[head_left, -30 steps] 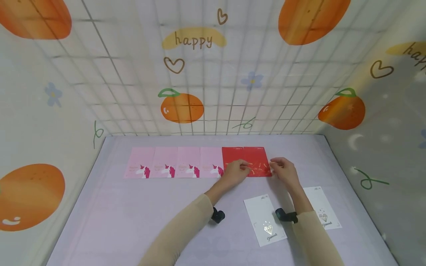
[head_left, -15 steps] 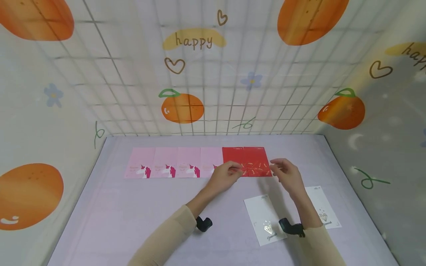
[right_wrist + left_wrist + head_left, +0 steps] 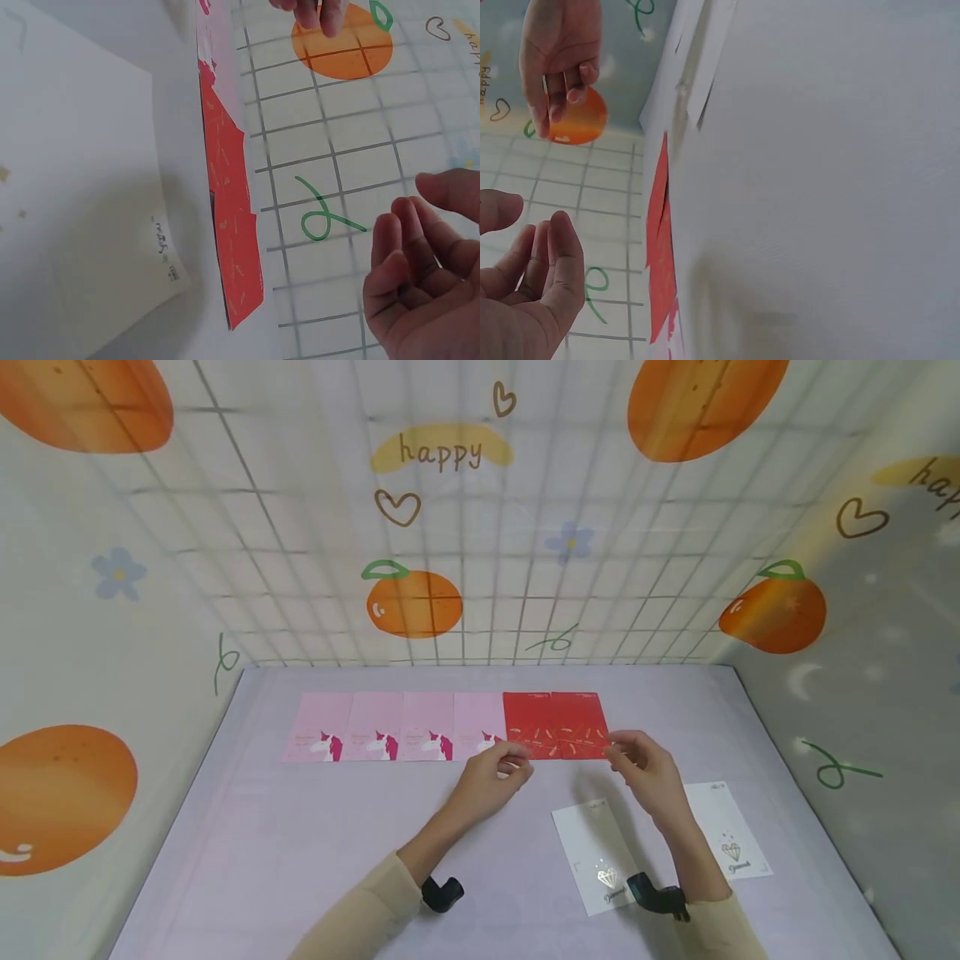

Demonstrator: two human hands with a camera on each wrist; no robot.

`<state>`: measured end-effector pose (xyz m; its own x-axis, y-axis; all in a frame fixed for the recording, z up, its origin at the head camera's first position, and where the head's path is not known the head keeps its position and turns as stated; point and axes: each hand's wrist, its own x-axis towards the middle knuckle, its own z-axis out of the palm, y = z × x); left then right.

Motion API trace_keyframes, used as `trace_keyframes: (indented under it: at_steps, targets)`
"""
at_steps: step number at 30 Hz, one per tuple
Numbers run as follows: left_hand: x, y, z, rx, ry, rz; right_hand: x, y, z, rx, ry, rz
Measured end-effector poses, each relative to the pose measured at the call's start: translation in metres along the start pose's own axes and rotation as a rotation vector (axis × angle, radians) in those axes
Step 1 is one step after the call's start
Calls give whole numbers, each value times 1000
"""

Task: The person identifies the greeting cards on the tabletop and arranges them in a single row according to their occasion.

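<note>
Two red cards with gold marks, the left one (image 3: 531, 718) and the right one (image 3: 577, 718), lie edge to edge at the back of the table. My left hand (image 3: 491, 777) hovers near the lower corner of the left red card, fingers loosely bent and holding nothing. My right hand (image 3: 647, 770) is raised beside the right red card's outer edge, likewise holding nothing. Both wrist views show a gap between thumb and fingers, in the left hand (image 3: 536, 277) and the right hand (image 3: 427, 262). A white card (image 3: 588, 843) with a gold diamond lies below the right hand.
Several pink unicorn cards (image 3: 375, 718) continue the row to the left of the red ones. A second white diamond card (image 3: 726, 827) lies at the right, partly behind the right forearm. Printed curtains (image 3: 480, 543) enclose the lilac table (image 3: 247, 843).
My left hand has come off the red cards and drawn back to the left and toward me. My right hand has lifted away slightly from the right red card's edge. The cards stay put.
</note>
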<state>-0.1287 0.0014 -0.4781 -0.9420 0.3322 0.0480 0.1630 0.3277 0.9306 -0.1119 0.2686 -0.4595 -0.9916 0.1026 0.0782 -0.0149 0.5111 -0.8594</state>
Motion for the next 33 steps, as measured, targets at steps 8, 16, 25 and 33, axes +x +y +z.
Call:
trace_keyframes:
  at_steps: [8, 16, 25, 33]
  targets:
    - [-11, -4, 4, -27, -1, -21, -8, 3, 1, 31, -26, -7]
    - [-19, -5, 7, -29, 7, -11, -12, 5, 1, 57, -44, -2]
    - [-20, -12, 17, -33, -9, -36, -17, 12, -1, 65, -77, 2]
    - [-23, -18, 31, -32, -37, -71, -20, 25, -2, 47, -114, -6]
